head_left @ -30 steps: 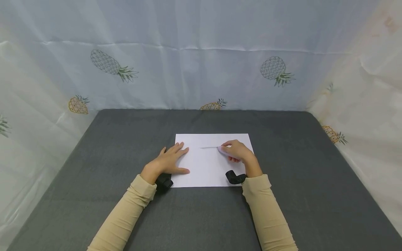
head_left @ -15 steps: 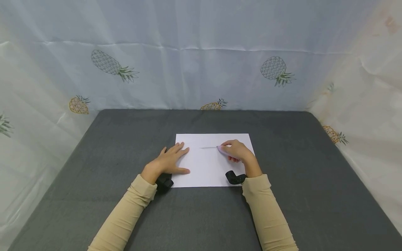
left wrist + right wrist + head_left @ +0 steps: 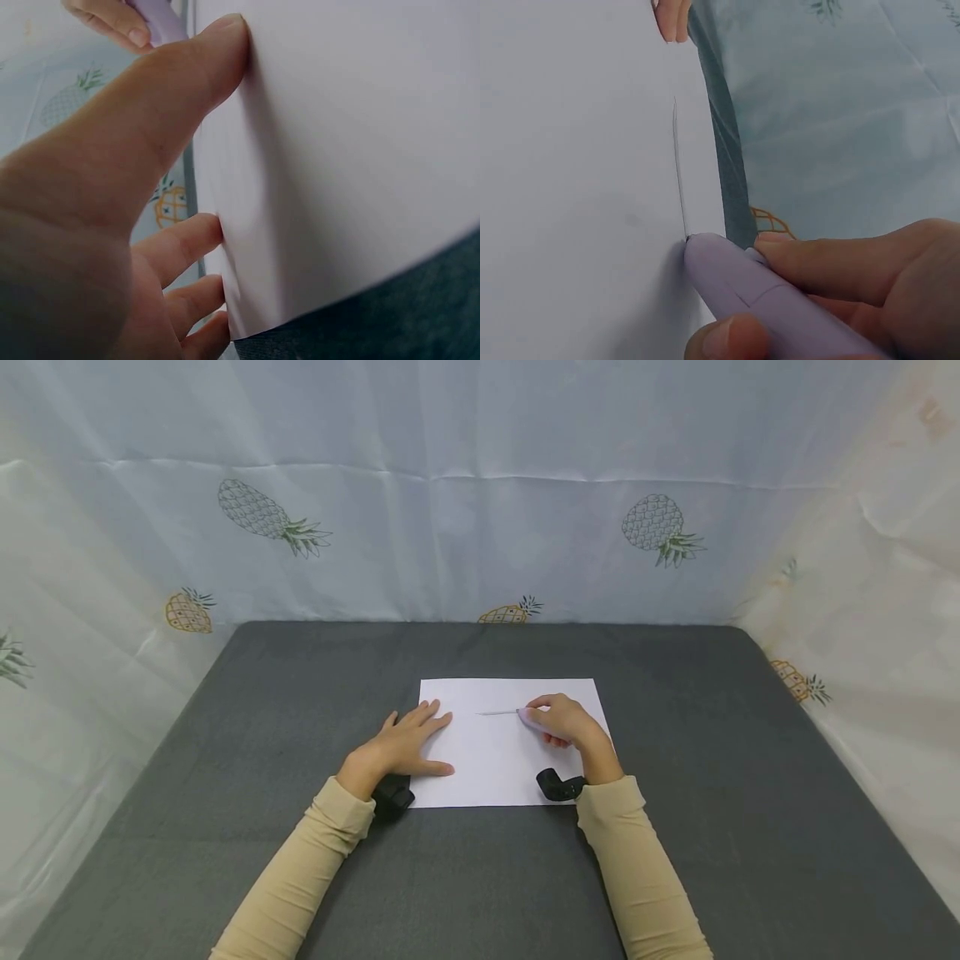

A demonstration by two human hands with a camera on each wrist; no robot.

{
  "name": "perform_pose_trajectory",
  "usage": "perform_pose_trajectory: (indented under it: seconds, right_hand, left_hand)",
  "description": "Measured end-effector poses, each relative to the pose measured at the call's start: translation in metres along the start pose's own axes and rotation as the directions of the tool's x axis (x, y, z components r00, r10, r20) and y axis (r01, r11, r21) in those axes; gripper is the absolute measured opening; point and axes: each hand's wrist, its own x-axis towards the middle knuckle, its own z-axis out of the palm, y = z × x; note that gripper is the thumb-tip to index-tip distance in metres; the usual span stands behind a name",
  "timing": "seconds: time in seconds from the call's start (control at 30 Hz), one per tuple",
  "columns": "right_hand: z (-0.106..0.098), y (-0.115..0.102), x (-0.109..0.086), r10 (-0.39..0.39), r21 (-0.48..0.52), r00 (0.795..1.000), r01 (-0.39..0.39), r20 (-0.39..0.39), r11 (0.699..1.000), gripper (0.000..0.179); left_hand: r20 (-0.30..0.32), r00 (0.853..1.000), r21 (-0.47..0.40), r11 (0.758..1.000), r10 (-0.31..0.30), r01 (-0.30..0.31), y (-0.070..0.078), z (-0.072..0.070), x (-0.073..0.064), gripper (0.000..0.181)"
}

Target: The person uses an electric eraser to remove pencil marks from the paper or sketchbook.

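Note:
A white sheet of paper [image 3: 487, 772] lies on the dark grey table. My left hand [image 3: 401, 743] rests on its left edge, fingers spread and thumb on the sheet. With my right hand [image 3: 572, 722] I grip a lilac utility knife [image 3: 757, 281], thick-bodied and rounded, its nose down at the paper. My thumb lies by a small slider on its side. A thin slit [image 3: 679, 172] runs from the knife's nose towards the left-hand side of the sheet, near the far edge. The blade is hidden at the nose.
Black wrist cameras sit under the left wrist and by the right wrist [image 3: 558, 785]. The dark grey tabletop [image 3: 480, 877] extends around the paper. Pale curtains with pineapple prints [image 3: 480, 543] hang behind the table and at both sides.
My right hand and wrist have shifted very slightly left with the knife. The left hand stays in place on the paper.

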Motion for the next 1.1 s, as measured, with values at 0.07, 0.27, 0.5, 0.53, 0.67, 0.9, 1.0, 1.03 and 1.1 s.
perform_pose_trajectory:
  seconds: [0.07, 0.27, 0.5, 0.53, 0.67, 0.9, 1.0, 1.03, 1.1]
  right_hand:
    - [-0.0013, 0.0, -0.0012, 0.001, -0.007, 1.0, -0.001, 0.008, 1.0, 0.041]
    - [-0.0057, 0.0027, -0.0051, 0.002, -0.014, 1.0, -0.001, 0.027, 1.0, 0.04]
    - [0.0008, 0.0012, 0.0009, -0.016, 0.0, 1.0, 0.016, -0.002, 1.0, 0.041]
    - [0.0011, 0.0011, 0.0009, -0.014, -0.004, 1.0, 0.014, -0.002, 1.0, 0.041]
    - [-0.0012, 0.0016, -0.0028, 0.014, -0.015, 1.0, -0.014, 0.017, 1.0, 0.041]
    - [-0.0043, 0.0021, -0.0052, 0.001, -0.003, 1.0, -0.001, 0.028, 1.0, 0.04]
    - [-0.0018, 0.0009, -0.002, -0.011, 0.01, 1.0, 0.011, 0.004, 1.0, 0.04]
    - [-0.0005, 0.0003, -0.0005, -0.017, 0.016, 1.0, 0.017, -0.003, 1.0, 0.04]
    - [0.002, -0.0007, 0.0019, -0.024, 0.025, 1.0, 0.025, -0.013, 0.999, 0.04]
  left_hand:
    - [0.002, 1.0, -0.004, 1.0, 0.002, -0.002, 0.0004, 0.0, 0.0002, 0.089]
    - [-0.005, 1.0, 0.003, 1.0, 0.004, -0.004, -0.0002, 0.0, 0.0004, 0.089]
    - [-0.005, 1.0, 0.007, 1.0, 0.001, -0.001, -0.0008, -0.0003, 0.0002, 0.089]
    - [-0.004, 1.0, 0.004, 1.0, -0.001, 0.001, -0.0008, -0.0004, -0.0001, 0.089]
    - [-0.001, 1.0, 0.005, 1.0, 0.0, 0.0, -0.0009, 0.0004, 0.0004, 0.089]
    - [-0.002, 1.0, 0.005, 1.0, 0.002, -0.002, -0.0007, -0.0001, 0.0003, 0.089]
    - [-0.002, 1.0, 0.002, 1.0, 0.002, -0.002, -0.0008, -0.0005, -0.0002, 0.089]
    - [-0.002, 1.0, 0.002, 1.0, 0.003, -0.003, -0.001, -0.0005, -0.0002, 0.089]
    - [-0.003, 1.0, 0.001, 1.0, 0.004, -0.004, -0.0014, 0.0, 0.0003, 0.089]
